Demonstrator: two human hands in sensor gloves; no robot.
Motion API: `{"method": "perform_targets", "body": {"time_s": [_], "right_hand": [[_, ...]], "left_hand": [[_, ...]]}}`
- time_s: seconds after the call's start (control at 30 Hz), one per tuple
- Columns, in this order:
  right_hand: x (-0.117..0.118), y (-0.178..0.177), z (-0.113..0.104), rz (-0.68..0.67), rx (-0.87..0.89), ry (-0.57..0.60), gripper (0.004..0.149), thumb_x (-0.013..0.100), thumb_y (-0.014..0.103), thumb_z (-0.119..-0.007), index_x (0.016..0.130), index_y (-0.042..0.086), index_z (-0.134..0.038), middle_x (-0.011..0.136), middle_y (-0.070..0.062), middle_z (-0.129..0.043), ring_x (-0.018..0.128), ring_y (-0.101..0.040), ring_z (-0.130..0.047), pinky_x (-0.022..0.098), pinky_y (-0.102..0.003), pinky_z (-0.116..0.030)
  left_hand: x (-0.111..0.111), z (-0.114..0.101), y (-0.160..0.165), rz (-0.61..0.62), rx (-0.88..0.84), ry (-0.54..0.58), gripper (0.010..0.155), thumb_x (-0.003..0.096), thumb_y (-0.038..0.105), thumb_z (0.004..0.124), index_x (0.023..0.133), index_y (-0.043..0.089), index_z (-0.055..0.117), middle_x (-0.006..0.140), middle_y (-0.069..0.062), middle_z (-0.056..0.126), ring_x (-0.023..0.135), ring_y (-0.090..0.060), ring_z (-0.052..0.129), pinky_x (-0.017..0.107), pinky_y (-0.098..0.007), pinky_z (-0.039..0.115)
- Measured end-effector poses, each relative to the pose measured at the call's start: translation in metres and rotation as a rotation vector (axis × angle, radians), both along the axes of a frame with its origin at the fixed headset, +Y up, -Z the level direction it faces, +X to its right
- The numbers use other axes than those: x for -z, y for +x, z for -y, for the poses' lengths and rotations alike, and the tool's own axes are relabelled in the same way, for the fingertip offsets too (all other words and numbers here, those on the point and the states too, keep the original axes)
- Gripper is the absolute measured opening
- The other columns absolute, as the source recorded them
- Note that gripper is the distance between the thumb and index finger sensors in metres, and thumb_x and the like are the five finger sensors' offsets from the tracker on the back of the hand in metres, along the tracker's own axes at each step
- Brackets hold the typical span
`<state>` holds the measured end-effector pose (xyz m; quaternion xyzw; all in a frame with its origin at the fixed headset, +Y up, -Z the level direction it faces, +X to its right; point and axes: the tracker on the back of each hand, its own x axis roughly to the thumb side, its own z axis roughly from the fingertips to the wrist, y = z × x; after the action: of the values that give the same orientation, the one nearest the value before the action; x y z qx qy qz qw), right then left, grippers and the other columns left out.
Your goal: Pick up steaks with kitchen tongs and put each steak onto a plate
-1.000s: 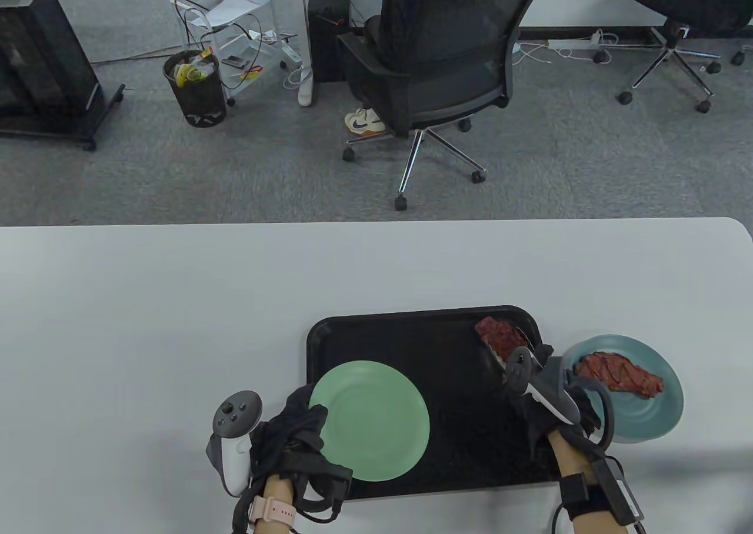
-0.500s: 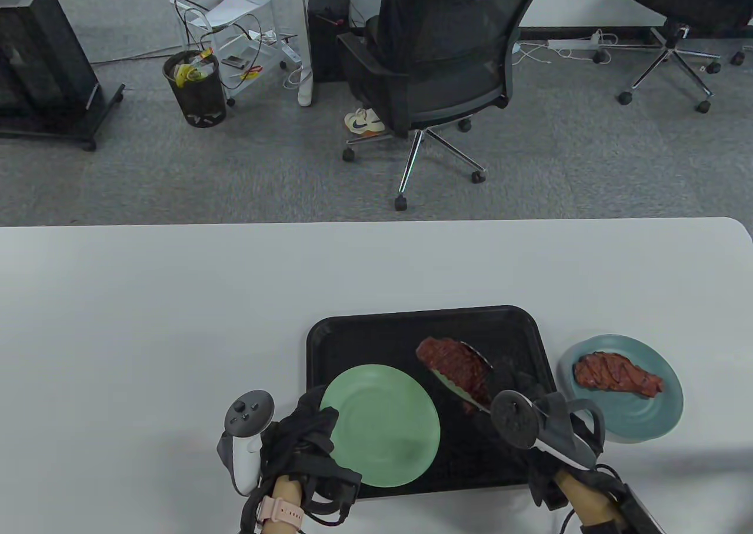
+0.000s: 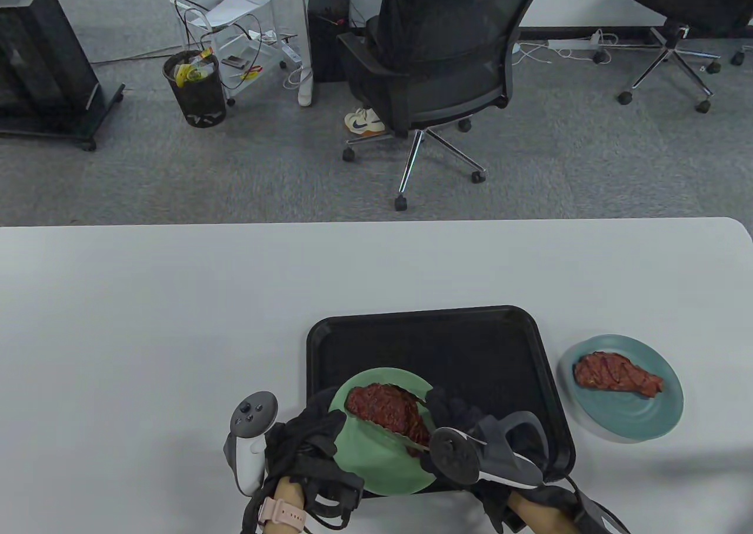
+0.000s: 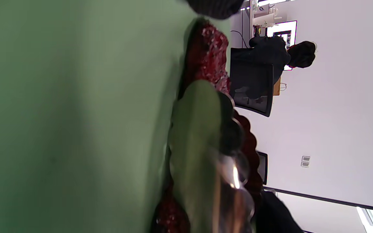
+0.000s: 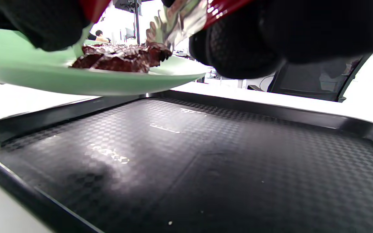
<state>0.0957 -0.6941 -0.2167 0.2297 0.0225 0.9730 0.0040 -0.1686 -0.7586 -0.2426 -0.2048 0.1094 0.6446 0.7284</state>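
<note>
Over the table, from above, my right hand (image 3: 465,434) clasps the kitchen tongs (image 3: 406,437) and holds a steak (image 3: 385,409) over the green plate (image 3: 376,463). My left hand (image 3: 306,440) grips that plate at its left rim and holds it above the black tray (image 3: 435,340). A second steak (image 3: 615,374) already lies on the blue plate (image 3: 641,419), just beside the tray on the white table (image 3: 176,322).

Across the left wrist view, the green plate (image 4: 76,113) fills most of the frame. The steak (image 4: 210,58) lies against it, with a green tong tip (image 4: 196,129) pressed on the meat. My own fingers do not show clearly there.

Under my right hand in the right wrist view, the plate (image 5: 76,82) hangs clear of the tray (image 5: 186,161). The steak (image 5: 121,58) rests flat on it, and the metal tongs (image 5: 180,19) meet its right end.

I judge the steak light, slightly floppy and perhaps slick. Taking it across the thick middle should stop it drooping or sliding. The plate looks rigid, so my rim hold should serve if I keep it level.
</note>
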Motion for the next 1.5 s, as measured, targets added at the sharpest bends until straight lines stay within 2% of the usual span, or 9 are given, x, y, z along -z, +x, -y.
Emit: {"method": "perform_targets", "body": {"time_s": [0.17,0.33,0.57,0.8,1.07,1.27,1.5], "right_hand": [[-0.003,0.002,0.0,0.003,0.004,0.043,0.094,0.033,0.058,-0.078,0.104,0.003,-0.046,0.09,-0.027,-0.074,0.048,-0.041,-0.089,0.023,-0.048,-0.085],[-0.006,0.006,0.001,0.006,0.017,0.024,0.095,0.034,0.059,-0.076,0.105,0.004,-0.044,0.092,-0.027,-0.072,0.051,-0.041,-0.087,0.026,-0.048,-0.083],[-0.019,0.019,-0.009,0.018,0.062,0.098,0.098,0.035,0.062,-0.074,0.106,0.006,-0.038,0.097,-0.026,-0.068,0.058,-0.041,-0.085,0.031,-0.049,-0.082],[-0.025,0.051,-0.003,0.161,0.188,0.173,0.096,0.036,0.061,-0.073,0.106,0.005,-0.038,0.096,-0.026,-0.068,0.058,-0.041,-0.085,0.031,-0.049,-0.081],[-0.011,0.081,0.022,0.321,0.153,0.137,0.095,0.036,0.061,-0.073,0.106,0.006,-0.04,0.095,-0.026,-0.069,0.057,-0.041,-0.086,0.031,-0.048,-0.082],[-0.01,0.079,0.032,0.306,0.096,0.11,0.095,0.036,0.061,-0.073,0.106,0.006,-0.04,0.095,-0.026,-0.07,0.057,-0.041,-0.086,0.031,-0.048,-0.082],[-0.012,0.073,0.035,0.274,0.069,0.101,0.095,0.036,0.061,-0.073,0.106,0.006,-0.04,0.095,-0.026,-0.07,0.057,-0.041,-0.086,0.031,-0.048,-0.082]], "left_hand": [[0.0,-0.003,0.001,0.008,-0.007,0.017,0.058,0.0462,0.022,0.068,0.102,0.014,0.055,0.09,-0.018,0.077,0.055,-0.038,0.099,0.027,-0.038,0.093],[0.001,-0.003,0.001,0.013,-0.005,0.019,0.058,0.0461,0.022,0.068,0.102,0.015,0.057,0.09,-0.018,0.078,0.055,-0.039,0.1,0.027,-0.039,0.093],[0.002,0.0,-0.007,-0.029,-0.051,-0.001,0.058,0.0463,0.022,0.068,0.103,0.015,0.057,0.089,-0.019,0.079,0.055,-0.039,0.1,0.027,-0.039,0.093],[0.002,0.0,-0.04,-0.177,-0.053,-0.007,0.058,0.0463,0.022,0.068,0.103,0.015,0.057,0.09,-0.019,0.078,0.056,-0.04,0.099,0.028,-0.04,0.092],[-0.003,0.009,-0.094,-0.387,-0.134,-0.025,0.058,0.0466,0.023,0.068,0.103,0.019,0.057,0.092,-0.017,0.077,0.059,-0.04,0.097,0.03,-0.042,0.09],[-0.014,0.025,-0.138,-0.555,-0.168,-0.059,0.058,0.0472,0.025,0.067,0.104,0.022,0.057,0.094,-0.014,0.076,0.062,-0.039,0.095,0.033,-0.042,0.089],[-0.025,0.047,-0.164,-0.695,-0.167,-0.115,0.058,0.0478,0.026,0.066,0.104,0.024,0.054,0.097,-0.013,0.073,0.066,-0.039,0.093,0.037,-0.043,0.087]]}}
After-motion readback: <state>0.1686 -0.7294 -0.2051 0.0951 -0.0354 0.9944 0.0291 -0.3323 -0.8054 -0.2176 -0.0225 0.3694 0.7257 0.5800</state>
